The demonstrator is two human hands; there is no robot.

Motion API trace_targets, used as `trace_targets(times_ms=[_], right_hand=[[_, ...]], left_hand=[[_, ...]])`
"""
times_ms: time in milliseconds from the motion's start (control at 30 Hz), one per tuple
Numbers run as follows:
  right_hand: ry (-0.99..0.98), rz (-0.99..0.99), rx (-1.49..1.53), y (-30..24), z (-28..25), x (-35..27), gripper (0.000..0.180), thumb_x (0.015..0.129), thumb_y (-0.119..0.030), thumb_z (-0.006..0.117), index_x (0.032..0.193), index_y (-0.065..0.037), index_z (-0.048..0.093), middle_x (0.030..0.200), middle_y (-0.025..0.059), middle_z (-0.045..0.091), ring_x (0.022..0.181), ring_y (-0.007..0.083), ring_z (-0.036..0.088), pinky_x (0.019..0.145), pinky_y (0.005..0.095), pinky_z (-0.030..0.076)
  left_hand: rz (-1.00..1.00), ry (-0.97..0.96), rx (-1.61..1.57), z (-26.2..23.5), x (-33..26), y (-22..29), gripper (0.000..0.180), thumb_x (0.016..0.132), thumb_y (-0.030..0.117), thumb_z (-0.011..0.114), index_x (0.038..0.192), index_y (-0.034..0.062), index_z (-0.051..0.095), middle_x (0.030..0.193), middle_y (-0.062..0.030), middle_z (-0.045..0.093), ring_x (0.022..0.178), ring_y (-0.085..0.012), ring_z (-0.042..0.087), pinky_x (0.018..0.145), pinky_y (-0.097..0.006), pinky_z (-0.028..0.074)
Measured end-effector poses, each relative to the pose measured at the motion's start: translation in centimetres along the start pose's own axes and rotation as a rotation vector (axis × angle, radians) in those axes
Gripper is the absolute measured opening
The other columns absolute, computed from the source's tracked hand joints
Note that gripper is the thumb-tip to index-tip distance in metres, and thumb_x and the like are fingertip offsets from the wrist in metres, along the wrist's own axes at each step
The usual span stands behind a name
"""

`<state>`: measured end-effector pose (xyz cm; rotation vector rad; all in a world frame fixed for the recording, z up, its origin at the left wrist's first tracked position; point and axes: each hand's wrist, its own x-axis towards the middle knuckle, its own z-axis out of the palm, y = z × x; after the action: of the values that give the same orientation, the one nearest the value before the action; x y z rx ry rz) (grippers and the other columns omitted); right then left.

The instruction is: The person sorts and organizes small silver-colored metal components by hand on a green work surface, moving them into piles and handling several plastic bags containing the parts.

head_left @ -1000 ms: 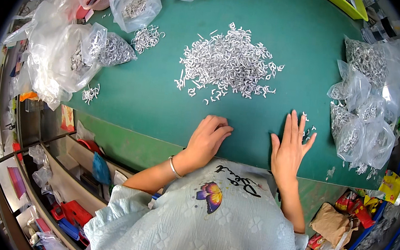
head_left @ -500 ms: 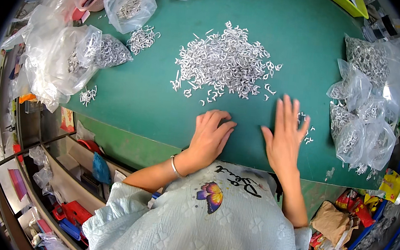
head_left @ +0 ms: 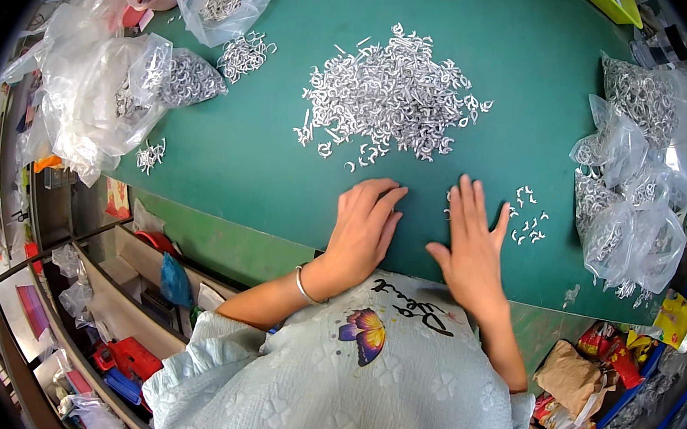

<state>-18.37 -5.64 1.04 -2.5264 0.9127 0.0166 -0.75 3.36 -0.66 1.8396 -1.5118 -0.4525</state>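
Observation:
A large heap of small silvery curved metal pieces (head_left: 392, 95) lies on the green tabletop (head_left: 258, 157). Nearer to me, my left hand (head_left: 363, 229) rests on the table with bent fingers; thumb and forefinger stand apart, and nothing shows between them. The other fingertips are partly hidden under it. Flat and palm down, my right hand (head_left: 472, 252) has its thumb spread out and holds nothing. One or two metal pieces (head_left: 448, 204) peek out beside its fingers. Just to its right, several loose curved pieces (head_left: 529, 224) are scattered.
Clear bags of metal pieces (head_left: 631, 192) crowd the table's right side. On the left are more plastic bags (head_left: 90, 99), a filled bag (head_left: 191, 80) and two small piles (head_left: 245, 56). A yellow tray (head_left: 616, 5) is at the far right corner. Shelves (head_left: 104, 299) stand below left.
My right hand has moved left and slightly nearer to me, uncovering the loose pieces at its right. My left hand has barely shifted. The view has shifted slightly.

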Motion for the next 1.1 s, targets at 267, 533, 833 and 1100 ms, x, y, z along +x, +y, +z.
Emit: trace_targets(times_ms=[267,533,833,1100], right_hand=[[-0.017,-0.013,-0.04,-0.7,1.4,-1.0,0.081,0.079,-0.033,0.068,0.143,0.002,0.032,0.154,0.0139,0.024,0.144,0.0309,0.018,0.11,0.0643,0.011],[0.199,-0.048,0.091,0.5,0.3,2.9,0.062,0.091,-0.014,0.054,0.146,-0.004,0.029,0.154,0.0108,0.027,0.143,0.0306,0.022,0.112,0.0594,0.008],[0.107,-0.157,-0.054,0.9,0.9,3.2,0.049,0.095,-0.017,0.051,0.141,-0.004,0.039,0.152,0.0118,0.031,0.141,0.029,0.027,0.113,0.0517,0.018],[0.267,-0.067,0.139,1.1,-0.2,3.4,0.048,0.094,-0.01,0.049,0.141,-0.005,0.04,0.149,0.0108,0.037,0.141,0.03,0.027,0.115,0.0484,0.015]], left_hand=[[-0.024,-0.06,0.005,-0.3,-1.7,-0.4,0.044,0.079,-0.001,0.064,0.122,0.0029,0.054,0.117,-0.0139,0.052,0.107,-0.0312,0.05,0.088,-0.039,0.039],[-0.07,0.053,-0.176,0.3,-2.7,-0.5,0.046,0.079,0.004,0.067,0.123,0.0029,0.053,0.12,-0.0157,0.052,0.116,-0.0339,0.047,0.099,-0.039,0.037],[0.221,-0.079,0.023,1.4,-1.8,-0.6,0.036,0.076,0.009,0.071,0.11,0.0066,0.059,0.12,-0.011,0.051,0.112,-0.0309,0.048,0.094,-0.045,0.037],[0.26,-0.062,0.02,1.0,-1.5,0.7,0.032,0.075,0.007,0.071,0.105,0.0063,0.059,0.114,-0.0109,0.052,0.109,-0.0312,0.049,0.093,-0.045,0.037]])
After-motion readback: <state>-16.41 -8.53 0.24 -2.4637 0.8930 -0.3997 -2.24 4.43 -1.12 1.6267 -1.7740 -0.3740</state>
